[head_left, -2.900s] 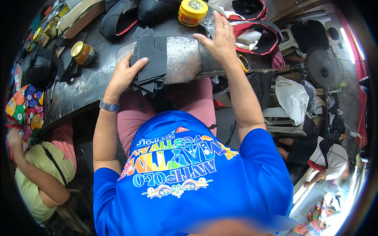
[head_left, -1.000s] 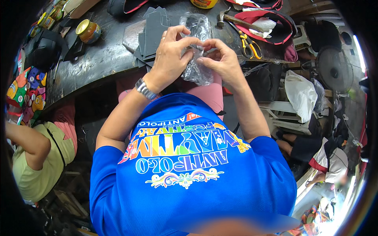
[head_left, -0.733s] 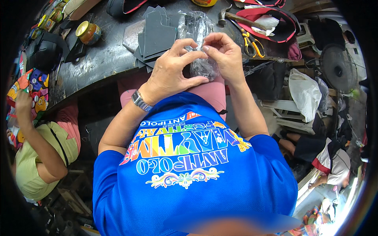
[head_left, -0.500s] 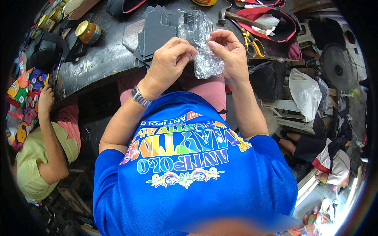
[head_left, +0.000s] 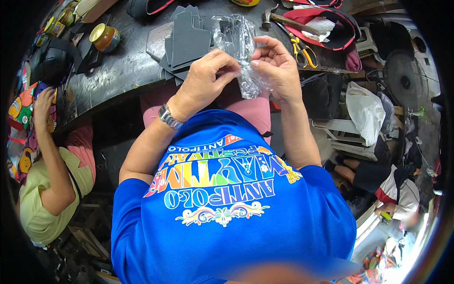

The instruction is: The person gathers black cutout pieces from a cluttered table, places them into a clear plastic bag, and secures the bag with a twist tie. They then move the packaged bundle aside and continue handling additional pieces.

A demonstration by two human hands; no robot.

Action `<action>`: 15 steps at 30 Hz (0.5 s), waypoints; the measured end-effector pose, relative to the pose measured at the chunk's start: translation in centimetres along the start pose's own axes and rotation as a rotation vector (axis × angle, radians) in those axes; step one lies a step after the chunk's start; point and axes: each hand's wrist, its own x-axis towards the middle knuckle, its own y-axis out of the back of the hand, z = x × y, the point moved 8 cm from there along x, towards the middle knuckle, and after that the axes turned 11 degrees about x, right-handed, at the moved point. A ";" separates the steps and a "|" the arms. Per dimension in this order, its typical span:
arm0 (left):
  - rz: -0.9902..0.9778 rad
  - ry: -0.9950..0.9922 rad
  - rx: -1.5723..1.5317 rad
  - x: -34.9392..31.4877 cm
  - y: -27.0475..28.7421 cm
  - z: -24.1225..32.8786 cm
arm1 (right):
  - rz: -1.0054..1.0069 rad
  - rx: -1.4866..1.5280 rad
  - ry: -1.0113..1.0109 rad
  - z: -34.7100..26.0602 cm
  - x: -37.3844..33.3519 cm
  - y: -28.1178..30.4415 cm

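Note:
A crinkled clear plastic bag [head_left: 249, 85] hangs between my two hands at the front edge of the dark worktable. My left hand [head_left: 208, 78], with a metal watch above it, pinches the bag's left side between thumb and fingertips. My right hand [head_left: 279, 66] grips the other side, its thumb against the plastic and its fingers curled. The bag's upper part lies over the table, and its lower end dangles past the edge above my lap. Left of the bag, flat dark grey cut pieces [head_left: 191, 42] are stacked, close to my left hand.
Right of my hands lie yellow-handled scissors [head_left: 305, 52], a hammer [head_left: 283, 20] and a red-and-black strap piece [head_left: 340, 33]. A jar [head_left: 105, 38] stands at the left. One co-worker in light yellow [head_left: 52, 189] sits left; another person [head_left: 397, 194] is low on the right.
The bag has been drawn out narrower and lower between my hands, and my left hand has shifted slightly right and down. The left co-worker's hand has moved left over the colourful fabric.

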 end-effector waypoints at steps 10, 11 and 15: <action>0.057 0.111 -0.150 0.0 0.6 -1.2 | -0.087 -0.929 0.447 -2.8 -1.3 -2.0; 0.043 0.095 -0.166 0.2 0.5 -1.0 | -0.084 -0.872 0.441 -2.4 -1.3 -2.4; 0.070 0.062 -0.240 1.4 0.8 -0.5 | -0.127 -0.873 0.499 -3.5 0.2 -2.8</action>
